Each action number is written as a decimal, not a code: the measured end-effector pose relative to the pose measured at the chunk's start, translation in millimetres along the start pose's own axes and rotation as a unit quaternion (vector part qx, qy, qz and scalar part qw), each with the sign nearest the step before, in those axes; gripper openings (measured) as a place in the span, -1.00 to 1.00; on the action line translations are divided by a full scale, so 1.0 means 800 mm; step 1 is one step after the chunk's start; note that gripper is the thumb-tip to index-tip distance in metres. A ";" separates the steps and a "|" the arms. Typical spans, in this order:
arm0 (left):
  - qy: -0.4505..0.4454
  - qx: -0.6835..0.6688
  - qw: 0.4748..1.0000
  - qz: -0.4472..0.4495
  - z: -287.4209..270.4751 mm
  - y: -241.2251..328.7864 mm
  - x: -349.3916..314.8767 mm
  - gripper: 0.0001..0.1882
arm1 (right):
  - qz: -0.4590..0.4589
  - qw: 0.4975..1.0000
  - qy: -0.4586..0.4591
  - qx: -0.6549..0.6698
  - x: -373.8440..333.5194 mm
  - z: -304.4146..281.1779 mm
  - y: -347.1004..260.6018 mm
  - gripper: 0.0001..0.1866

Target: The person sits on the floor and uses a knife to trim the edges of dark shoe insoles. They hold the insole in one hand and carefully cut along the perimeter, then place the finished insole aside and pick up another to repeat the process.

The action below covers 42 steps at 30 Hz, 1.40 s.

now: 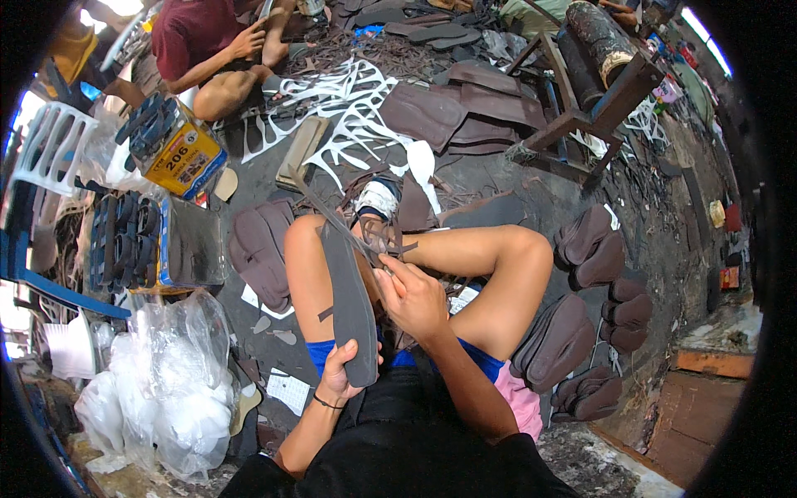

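My left hand (339, 371) is closed on the heel end of a dark grey shoe sole (345, 286), which stands lengthwise over my lap with its far end by my knee. My right hand (413, 304) is closed around the near end of a long, thin knife (330, 213). Its narrow blade slants away to the far left, close along the sole's right edge. Thin brown trimmings curl beside the right fingers, and another scrap juts from the sole's left edge. The knife's handle is mostly hidden in my fist.
Stacked brown soles lie right (554, 342) and left (260, 253) of my legs. Ahead are white cut-out sheet scraps (353, 108), a wooden block (304, 151) and brown sheets (486, 104). Plastic bags (170, 386) sit at left; a metal stand (573, 129) is far right. Another person (199, 46) sits far left.
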<state>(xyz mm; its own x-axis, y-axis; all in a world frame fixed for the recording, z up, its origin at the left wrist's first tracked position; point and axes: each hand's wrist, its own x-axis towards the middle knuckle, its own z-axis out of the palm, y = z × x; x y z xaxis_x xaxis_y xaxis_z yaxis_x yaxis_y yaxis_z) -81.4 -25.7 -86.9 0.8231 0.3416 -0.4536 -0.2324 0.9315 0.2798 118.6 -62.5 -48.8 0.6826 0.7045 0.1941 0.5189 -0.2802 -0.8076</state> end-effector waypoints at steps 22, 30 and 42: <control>-0.130 0.582 0.803 0.020 0.043 0.053 -0.016 -0.33 | 0.152 0.928 -0.135 0.311 0.028 -0.045 -0.008 -0.66; 0.075 0.396 0.868 0.290 0.168 0.128 0.024 -0.72 | 0.073 0.957 -0.005 0.281 -0.049 -0.107 -0.061 -0.61; 0.100 0.368 0.900 0.210 0.153 0.127 -0.036 -0.58 | -0.049 0.990 -0.103 0.077 -0.161 -0.129 -0.027 -0.61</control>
<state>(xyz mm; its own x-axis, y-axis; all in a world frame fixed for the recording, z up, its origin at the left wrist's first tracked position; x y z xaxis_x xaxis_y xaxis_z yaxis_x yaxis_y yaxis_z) -65.5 44.0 58.6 0.6152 0.7289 -0.3003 -0.0340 0.4051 0.9136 72.8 -214.7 1.1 0.5051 0.8459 0.1713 0.4821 -0.1119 -0.8689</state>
